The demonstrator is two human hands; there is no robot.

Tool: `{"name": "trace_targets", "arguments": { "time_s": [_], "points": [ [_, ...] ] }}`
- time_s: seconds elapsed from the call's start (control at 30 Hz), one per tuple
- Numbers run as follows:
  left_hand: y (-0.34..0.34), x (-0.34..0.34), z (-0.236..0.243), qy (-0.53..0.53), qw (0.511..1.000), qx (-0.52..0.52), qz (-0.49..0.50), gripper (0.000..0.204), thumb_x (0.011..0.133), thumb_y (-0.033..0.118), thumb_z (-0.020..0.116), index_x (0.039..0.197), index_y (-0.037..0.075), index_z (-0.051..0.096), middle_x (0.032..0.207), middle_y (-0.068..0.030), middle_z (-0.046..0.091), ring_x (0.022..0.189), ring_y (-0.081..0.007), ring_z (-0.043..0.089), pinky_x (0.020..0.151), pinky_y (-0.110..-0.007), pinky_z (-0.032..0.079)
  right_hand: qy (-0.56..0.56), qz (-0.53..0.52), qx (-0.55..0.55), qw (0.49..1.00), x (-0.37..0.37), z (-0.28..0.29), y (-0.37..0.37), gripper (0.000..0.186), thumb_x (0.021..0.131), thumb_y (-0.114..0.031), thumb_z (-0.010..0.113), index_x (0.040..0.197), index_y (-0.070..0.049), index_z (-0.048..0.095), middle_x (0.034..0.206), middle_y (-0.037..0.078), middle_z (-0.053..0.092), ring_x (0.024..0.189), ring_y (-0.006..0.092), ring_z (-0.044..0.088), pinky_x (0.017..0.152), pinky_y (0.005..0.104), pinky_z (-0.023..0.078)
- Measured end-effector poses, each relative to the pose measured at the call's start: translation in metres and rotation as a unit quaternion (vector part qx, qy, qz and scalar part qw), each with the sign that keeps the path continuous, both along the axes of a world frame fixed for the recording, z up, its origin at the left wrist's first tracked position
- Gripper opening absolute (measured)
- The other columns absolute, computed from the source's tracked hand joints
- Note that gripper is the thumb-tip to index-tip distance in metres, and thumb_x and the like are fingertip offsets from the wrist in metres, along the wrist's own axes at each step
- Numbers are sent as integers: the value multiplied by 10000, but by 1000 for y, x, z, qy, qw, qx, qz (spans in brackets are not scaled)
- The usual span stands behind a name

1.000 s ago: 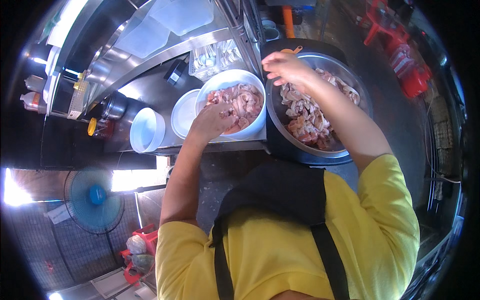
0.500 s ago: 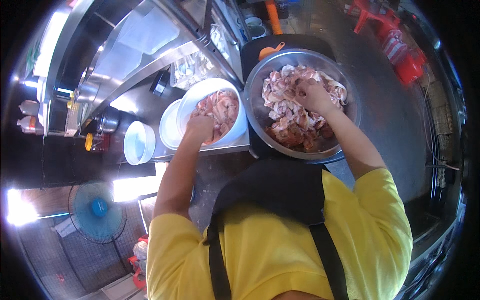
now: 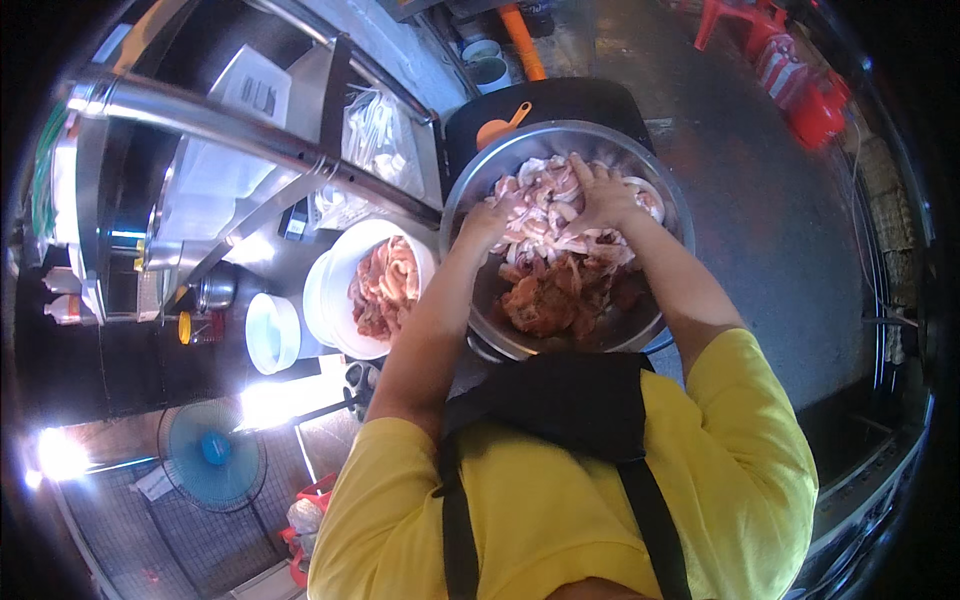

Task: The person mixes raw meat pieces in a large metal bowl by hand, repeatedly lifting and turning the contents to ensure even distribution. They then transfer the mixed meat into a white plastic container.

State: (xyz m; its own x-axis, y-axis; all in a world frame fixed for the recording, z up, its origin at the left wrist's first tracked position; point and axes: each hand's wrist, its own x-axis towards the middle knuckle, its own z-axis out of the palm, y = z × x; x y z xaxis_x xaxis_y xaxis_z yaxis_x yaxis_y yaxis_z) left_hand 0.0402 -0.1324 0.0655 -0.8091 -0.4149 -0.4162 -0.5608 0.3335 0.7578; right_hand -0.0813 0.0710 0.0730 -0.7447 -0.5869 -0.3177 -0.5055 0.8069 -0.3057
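Observation:
A wide steel bowl (image 3: 468, 300) holds pale raw meat pieces (image 3: 540, 195), with a darker reddish-brown heap of meat (image 3: 545, 300) on the near side. Over the far right of the pale pieces lies my right hand (image 3: 603, 197), open, its fingers spread on the meat. My left hand (image 3: 484, 222) reaches in at the bowl's left side and touches the meat; its fingertips blend into the pieces, so their grip is unclear. Left of the bowl, a white tub (image 3: 338, 300) contains more raw meat pieces (image 3: 383, 285), partly covered by my left forearm.
An orange scoop (image 3: 497, 128) rests on the black surface (image 3: 570, 97) behind the bowl. An empty-looking white container (image 3: 272, 333) stands left of the tub. Steel shelf rails (image 3: 250, 140) rise at upper left. A fan (image 3: 213, 455) is at lower left, red plastic stools (image 3: 815, 110) far right.
My left hand has left the white tub and moved right into the steel bowl. My right hand has opened out over the meat. The view has shifted.

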Motion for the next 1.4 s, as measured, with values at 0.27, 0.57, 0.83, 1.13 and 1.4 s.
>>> {"name": "trace_targets", "arguments": {
  "time_s": [0.27, 0.57, 0.83, 1.13, 1.4],
  "points": [
    [30, -17, -81, 46, 893, 411, 178, 628, 858, 571, 609, 1232, 73, 532, 1072, -121, 606, 890, -263, 639, 698, -420, 544, -58, 37, -170, 983, -11, -40, 7, 1220, 505, -349, 850, 1490, -100, 175, 1437, 218, 374, 1335, 370, 376, 1103, 401, 330],
    [34, 22, -93, 163, 831, 530, 52, 620, 929, 562, 472, 1312, 75, 483, 1138, -94, 636, 978, -208, 648, 789, -356, 564, -211, 11, -431, 877, 39, -25, 3, 1054, 588, -34, 766, 1464, -47, 181, 1383, 202, 394, 1329, 315, 371, 1113, 348, 288],
    [41, 48, 51, 272, 817, 508, 27, 558, 862, 400, 669, 1283, 82, 486, 1095, -72, 632, 917, -186, 653, 701, -310, 569, -96, 34, -517, 850, 81, 82, 7, 972, 586, -73, 781, 1406, -48, 260, 1311, 187, 432, 1280, 298, 402, 1079, 349, 317],
    [1, 98, 219, 428, 826, 366, -7, 506, 952, 391, 537, 1330, 63, 459, 1289, -107, 562, 1142, -258, 570, 971, -423, 475, -54, 118, -596, 792, 128, 235, -47, 823, 692, -40, 723, 1389, -51, 286, 1228, 178, 519, 1122, 269, 550, 938, 346, 468],
    [-88, 179, 258, 441, 818, 370, -11, 456, 970, 323, 527, 1319, 42, 443, 1267, -139, 567, 1107, -258, 597, 934, -412, 511, 35, 194, -645, 738, 179, 246, -143, 969, 607, -104, 799, 1410, -100, 257, 1265, 183, 501, 1189, 287, 508, 998, 346, 415]
  ]
}}
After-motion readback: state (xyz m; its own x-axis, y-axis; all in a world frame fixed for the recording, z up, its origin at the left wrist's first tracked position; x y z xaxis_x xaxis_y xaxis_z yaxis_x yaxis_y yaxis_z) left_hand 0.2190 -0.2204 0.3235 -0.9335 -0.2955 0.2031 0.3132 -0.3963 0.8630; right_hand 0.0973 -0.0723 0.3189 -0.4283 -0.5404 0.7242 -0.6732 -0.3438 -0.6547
